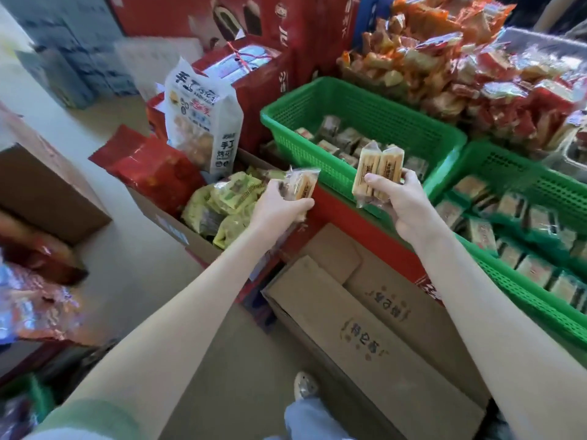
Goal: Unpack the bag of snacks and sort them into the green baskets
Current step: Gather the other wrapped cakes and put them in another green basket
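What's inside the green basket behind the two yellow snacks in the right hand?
Inside the green basket lie small wrapped snack packs, brownish ones, filling only the bottom. The yellow snacks in the right hand and the basket's near wall cover the rest.

- The floor (104,281) is pale and smooth — brightest towards its far left corner, where light washes it out.
- Blue-and-white cases (73,58) are stacked at the floor's far left edge.
- Tall red cartons (197,14) stand along the back.
- An open brown cardboard box (41,185) sits at the left edge of the floor.
- A closed cardboard box (381,328) with dark printed characters lies in the near middle — a red carton (365,223) just behind it.
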`<state>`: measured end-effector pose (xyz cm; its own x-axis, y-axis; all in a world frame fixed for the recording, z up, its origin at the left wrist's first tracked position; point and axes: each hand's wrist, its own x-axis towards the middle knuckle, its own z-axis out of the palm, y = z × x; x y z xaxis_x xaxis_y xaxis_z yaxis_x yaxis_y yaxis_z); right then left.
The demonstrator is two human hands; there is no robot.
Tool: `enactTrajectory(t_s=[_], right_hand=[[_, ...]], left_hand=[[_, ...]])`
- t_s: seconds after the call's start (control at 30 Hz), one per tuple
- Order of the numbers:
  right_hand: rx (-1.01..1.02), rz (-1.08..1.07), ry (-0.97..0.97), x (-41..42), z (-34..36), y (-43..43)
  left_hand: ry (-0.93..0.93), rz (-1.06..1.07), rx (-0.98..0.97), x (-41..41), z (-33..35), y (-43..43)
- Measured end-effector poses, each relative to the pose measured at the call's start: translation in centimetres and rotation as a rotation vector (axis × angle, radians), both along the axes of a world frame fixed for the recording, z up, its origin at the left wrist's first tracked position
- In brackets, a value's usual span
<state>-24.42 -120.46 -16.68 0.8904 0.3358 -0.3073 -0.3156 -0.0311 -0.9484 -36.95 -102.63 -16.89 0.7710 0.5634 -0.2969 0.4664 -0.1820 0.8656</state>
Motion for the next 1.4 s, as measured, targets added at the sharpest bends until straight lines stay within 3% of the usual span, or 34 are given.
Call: enactTrajectory(t_s=[0.17, 0.3, 0.47, 0.63, 0.93, 1.03, 1.13, 1.23, 1.4], right_hand=[[-0.049, 0.015, 0.036, 6.5, 0.4, 9.3], [-0.105, -0.098, 0.073, 11.7, -0.8, 13.9], [-0.301, -0.294, 0.055, 16.7, -2.6, 15.5], [-0.520, -0.289, 0.085, 18.7, -4.1, 15.5], [-0.576, -0.123, 0.178, 15.7, -4.5, 17.9], [-0.664, -0.026, 0.146, 15.1, -5.0, 19.0], [-0.698, 0.023, 0.139, 15.3, -4.8, 19.6], [-0.629, -0.070, 0.157, 16.2, -4.7, 19.3], [-0.539, -0.244, 0.091, 18.6, -4.6, 18.8]], left_hand=[[-0.018, 0.058, 0.073, 5.2, 1.1, 9.7], [-0.031, 0.000, 0.206, 10.9, 1.1, 15.5], [-0.008, -0.144, 0.288, 18.1, -0.3, 19.2], [0.054, -0.331, 0.465, 24.0, -1.6, 19.6], [0.525, -0.747, 0.616, 29.0, -5.0, 17.8], [0.595, -0.805, 0.569, 29.3, -4.8, 17.8], [0.576, -0.758, 0.515, 29.9, -4.3, 18.4], [0.517, -0.798, 0.628, 30.0, -4.1, 19.2], [0.246, -0.874, 0.697, 30.9, -4.4, 20.3]])
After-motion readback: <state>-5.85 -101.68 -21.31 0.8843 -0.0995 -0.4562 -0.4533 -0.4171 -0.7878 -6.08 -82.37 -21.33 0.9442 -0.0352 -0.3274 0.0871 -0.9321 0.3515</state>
